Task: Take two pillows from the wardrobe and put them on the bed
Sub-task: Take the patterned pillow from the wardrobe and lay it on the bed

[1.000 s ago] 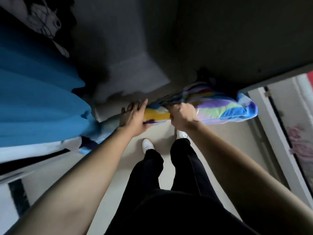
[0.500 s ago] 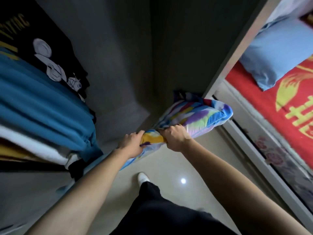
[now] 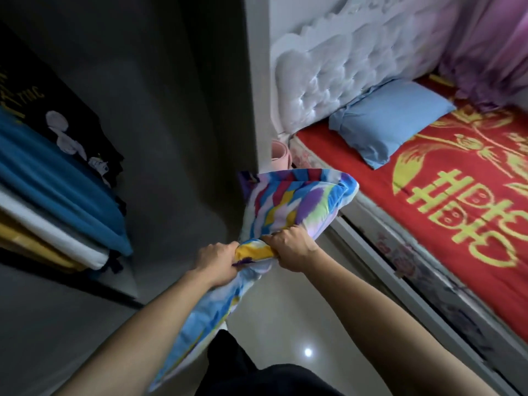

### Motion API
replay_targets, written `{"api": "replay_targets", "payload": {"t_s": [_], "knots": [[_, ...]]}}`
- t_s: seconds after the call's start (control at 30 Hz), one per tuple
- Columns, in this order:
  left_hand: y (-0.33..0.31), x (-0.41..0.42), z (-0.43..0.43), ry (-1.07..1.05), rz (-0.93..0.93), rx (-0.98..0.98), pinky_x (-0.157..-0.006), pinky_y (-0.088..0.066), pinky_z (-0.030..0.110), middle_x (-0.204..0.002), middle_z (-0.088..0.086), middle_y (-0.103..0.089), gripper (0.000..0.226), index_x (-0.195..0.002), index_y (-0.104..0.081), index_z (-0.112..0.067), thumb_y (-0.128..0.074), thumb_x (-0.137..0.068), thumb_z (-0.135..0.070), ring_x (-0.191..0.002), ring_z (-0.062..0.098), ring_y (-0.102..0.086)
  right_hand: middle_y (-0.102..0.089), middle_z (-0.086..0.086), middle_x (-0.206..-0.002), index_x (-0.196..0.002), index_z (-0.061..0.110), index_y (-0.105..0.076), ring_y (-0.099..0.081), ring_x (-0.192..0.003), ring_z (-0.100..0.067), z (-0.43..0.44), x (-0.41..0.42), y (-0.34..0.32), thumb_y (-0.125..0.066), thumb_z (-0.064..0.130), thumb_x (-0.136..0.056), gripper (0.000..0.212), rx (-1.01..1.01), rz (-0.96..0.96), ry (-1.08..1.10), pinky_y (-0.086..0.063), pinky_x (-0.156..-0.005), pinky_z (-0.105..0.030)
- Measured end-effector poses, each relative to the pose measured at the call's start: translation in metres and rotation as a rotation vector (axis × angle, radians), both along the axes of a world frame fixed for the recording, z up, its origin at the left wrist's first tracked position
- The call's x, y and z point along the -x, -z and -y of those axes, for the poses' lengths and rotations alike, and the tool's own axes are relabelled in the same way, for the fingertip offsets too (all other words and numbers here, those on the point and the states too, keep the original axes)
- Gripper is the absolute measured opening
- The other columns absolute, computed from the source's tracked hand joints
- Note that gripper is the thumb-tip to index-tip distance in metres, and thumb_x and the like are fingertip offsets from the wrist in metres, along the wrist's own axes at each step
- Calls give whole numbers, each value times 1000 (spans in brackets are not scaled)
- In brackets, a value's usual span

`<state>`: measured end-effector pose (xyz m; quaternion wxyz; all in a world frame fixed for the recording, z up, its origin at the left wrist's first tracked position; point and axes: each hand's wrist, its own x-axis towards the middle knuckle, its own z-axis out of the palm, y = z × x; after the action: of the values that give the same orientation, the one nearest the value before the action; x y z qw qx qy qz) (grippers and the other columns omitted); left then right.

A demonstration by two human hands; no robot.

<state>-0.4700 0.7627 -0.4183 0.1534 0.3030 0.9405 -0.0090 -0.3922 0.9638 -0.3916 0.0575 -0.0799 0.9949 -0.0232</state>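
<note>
Pillow [image 3: 288, 208]: now clear of wardrobe [image 3: 177, 115], swung toward bed [image 3: 457, 212]. Left hand [image 3: 218, 262] and right hand [image 3: 291, 250] both clenched on its bunched edge. One blue pillow [image 3: 391, 121] already on bed; carry nearly complete.

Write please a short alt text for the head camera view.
Both hands, left and right, grip a multicoloured pillow in front of an open wardrobe. At right, a blue pillow lies on the red-covered bed.

We've got a soft printed-cloth pillow [image 3: 294, 204], a glossy tiled floor [image 3: 311, 332], a shiny tufted headboard [image 3: 328, 78], and a woven-looking red bed cover [image 3: 457, 201].
</note>
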Motion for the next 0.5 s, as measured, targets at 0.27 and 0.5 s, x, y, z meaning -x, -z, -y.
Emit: {"api": "replay_targets", "payload": {"t_s": [0.27, 0.5], "knots": [[-19, -35, -70, 88, 24, -5, -78, -50, 36, -106, 5, -70, 41, -107, -55, -31, -56, -78, -60, -100, 34, -66, -72, -1, -110, -125, 29, -58, -67, -104, -27, -65, -46, -12, -61, 23, -81, 44, -53, -20, 65, -48, -91, -37], [-45, -17, -161, 287, -48, -66, -83, -50, 38, -114, 2, -69, 45, -125, -47, -36, -58, -84, -51, -103, 32, -64, -72, 0, -107, -122, 32, -56, -68, -98, -28, -137, -60, -28, -62, 34, -80, 42, -4, -31, 330, -42, -65, -34]]}}
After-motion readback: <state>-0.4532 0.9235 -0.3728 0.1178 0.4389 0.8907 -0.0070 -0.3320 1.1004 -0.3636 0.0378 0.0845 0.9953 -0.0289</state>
